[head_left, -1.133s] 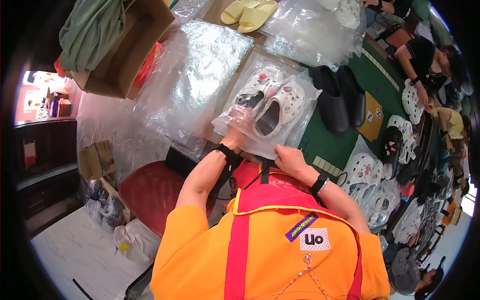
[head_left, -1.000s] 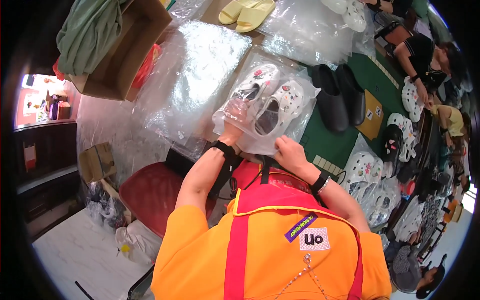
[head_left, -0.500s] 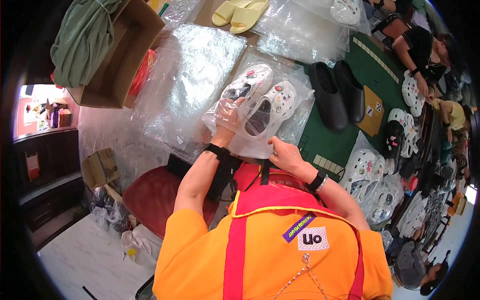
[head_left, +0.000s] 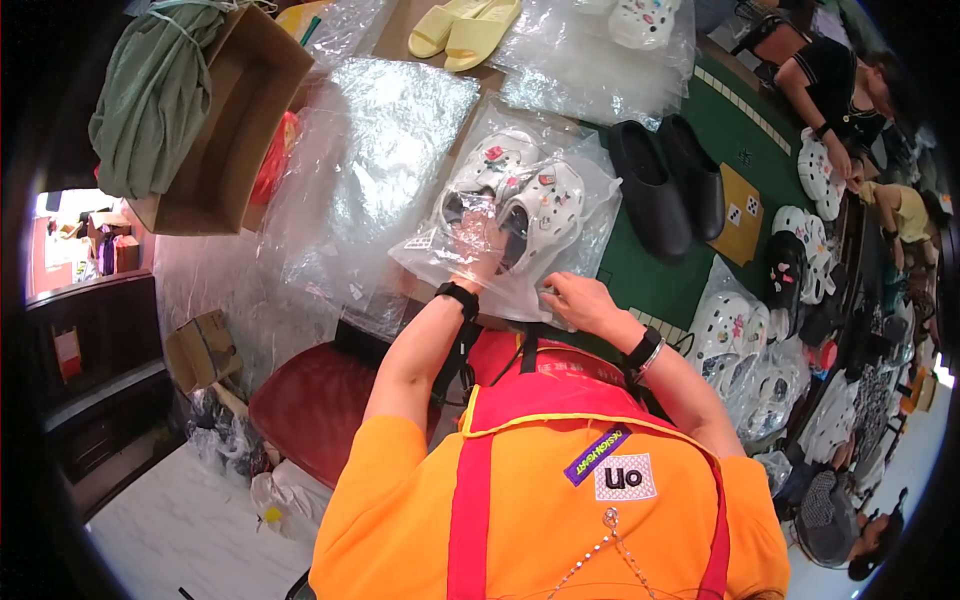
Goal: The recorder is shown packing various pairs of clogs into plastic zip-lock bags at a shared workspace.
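A pair of white clogs (head_left: 556, 203) with colourful charms lies inside a clear plastic bag (head_left: 597, 165), toes pointing away from me. My left hand (head_left: 482, 243) reaches through the bag's near end and touches the clogs at their heels. Plastic film and the shoes blur its fingers. My right hand (head_left: 580, 300) pinches the near right edge of the same bag, fingers curled. Just right of the bag stand black clogs (head_left: 648, 195) on a green table surface.
Flat clear bags (head_left: 390, 130) lie to the left, beside a cardboard box (head_left: 240, 110) with green cloth. Yellow slides (head_left: 482, 35) sit at the back. Bagged white clogs (head_left: 728, 325) and more shoes line the right, where another person (head_left: 840, 95) works. A red chair (head_left: 310, 410) stands at lower left.
My left hand has moved right and deeper into the bag, from the left clog to between both heels. My right hand stays at the bag's edge. The view has shifted slightly.
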A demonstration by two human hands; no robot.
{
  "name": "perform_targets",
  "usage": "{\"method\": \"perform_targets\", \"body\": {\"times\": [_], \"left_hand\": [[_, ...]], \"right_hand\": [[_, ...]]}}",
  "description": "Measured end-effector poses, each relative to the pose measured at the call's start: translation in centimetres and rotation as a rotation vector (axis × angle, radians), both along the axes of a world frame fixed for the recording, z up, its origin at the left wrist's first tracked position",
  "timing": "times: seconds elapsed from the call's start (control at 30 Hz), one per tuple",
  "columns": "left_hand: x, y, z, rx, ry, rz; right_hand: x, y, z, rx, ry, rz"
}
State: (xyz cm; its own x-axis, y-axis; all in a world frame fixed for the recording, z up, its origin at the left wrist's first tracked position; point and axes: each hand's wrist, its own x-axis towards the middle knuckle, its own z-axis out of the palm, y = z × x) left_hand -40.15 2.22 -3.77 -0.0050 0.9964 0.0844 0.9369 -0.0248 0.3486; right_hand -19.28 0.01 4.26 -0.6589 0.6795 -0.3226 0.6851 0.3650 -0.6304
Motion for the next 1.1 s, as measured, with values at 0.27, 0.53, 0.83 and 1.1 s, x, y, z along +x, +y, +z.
{"method": "perform_targets", "body": {"times": [0.27,0.53,0.83,1.1], "left_hand": [[-0.5,2.5,-1.1,-0.116,-0.032,0.035],[1.7,3.2,0.9,-0.164,0.257,-0.119],[-1.4,2.0,-1.4,0.297,0.174,-0.274],[-9.1,-9.0,1.0,-0.096,-0.137,-0.250]], "right_hand": [[1.0,-0.5,0.5,-0.379,0.016,-0.154],[-0.3,-3.1,-0.2,-0.096,0.288,-0.277],[2.3,-3.9,-2.1,-0.278,0.176,-0.465],[2.5,-5.5,-3.5,-0.907,0.249,-0.711]]}}
